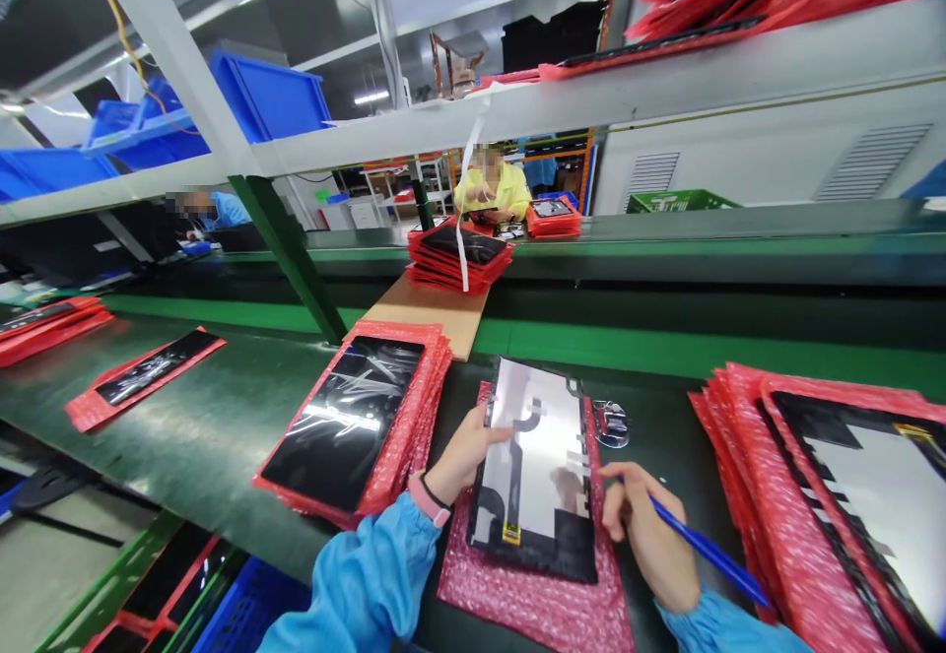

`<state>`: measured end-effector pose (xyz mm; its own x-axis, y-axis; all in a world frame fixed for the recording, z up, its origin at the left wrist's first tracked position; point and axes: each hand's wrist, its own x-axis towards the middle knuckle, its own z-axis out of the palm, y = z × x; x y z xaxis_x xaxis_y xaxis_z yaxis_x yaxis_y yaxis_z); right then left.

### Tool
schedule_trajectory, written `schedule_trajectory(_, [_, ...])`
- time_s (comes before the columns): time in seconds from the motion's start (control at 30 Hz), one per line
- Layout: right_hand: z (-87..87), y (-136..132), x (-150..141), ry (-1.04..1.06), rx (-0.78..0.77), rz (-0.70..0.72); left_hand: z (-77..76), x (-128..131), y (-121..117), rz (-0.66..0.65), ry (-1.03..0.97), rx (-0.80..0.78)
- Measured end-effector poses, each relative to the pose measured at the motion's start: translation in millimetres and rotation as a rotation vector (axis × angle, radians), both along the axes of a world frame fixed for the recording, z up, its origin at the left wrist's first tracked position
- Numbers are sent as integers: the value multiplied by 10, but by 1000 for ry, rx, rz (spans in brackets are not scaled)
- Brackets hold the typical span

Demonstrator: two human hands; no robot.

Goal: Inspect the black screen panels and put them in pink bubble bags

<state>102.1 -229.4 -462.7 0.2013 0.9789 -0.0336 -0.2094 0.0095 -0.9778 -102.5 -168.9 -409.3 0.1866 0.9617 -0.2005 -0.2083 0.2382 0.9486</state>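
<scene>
A tablet-sized display panel (551, 436) lies back side up, showing a silvery sheet, black tape and a small gold connector. Under it is a pink bubble-wrap sleeve (517, 594). My left hand (473, 446), with a pink band at the wrist, grips the panel's left edge, its thumb on the back surface. At the right edge, my right hand (642, 520) is closed around a blue pen-shaped tool (713, 555), whose shaft points back toward the lower right; its working tip is hidden. Small shiny parts (612, 424) rest just beyond my right hand.
Left of me stands a stack of sleeves topped by a black panel (351, 422); another stack (805, 495) is at right. A wooden board (436, 313) bridges toward the opposite bench, bearing more sleeves (458, 259). A green post (288, 259) supports the overhead shelf. A co-worker (503, 185) sits opposite.
</scene>
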Motion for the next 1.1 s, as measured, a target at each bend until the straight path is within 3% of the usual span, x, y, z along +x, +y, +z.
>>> schedule_trajectory(0.17, [220, 71, 198, 0, 88, -167, 302, -101, -70, 100, -51, 116])
schedule_trajectory(0.4, [752, 79, 134, -148, 115, 107, 677, -83, -78, 132, -122, 214])
schedule_trajectory(0.6, [1112, 141, 91, -268, 228, 104, 918, -37, -47, 147, -128, 284])
schedule_trajectory(0.73, [1287, 221, 119, -241, 198, 112, 1073, -20, -24, 141, -131, 342])
schedule_trajectory(0.93, [1416, 378, 126, -96, 165, 93, 1128, -9, 91, 143, -144, 414])
schedule_trajectory(1.03, [1449, 462, 73, -45, 272, -58, 1070, 16, 116, 249, 70, 550])
schedule_trajectory(1.1, [1468, 493, 20, 42, 336, -65, 1022, 39, 117, 270, 264, 698])
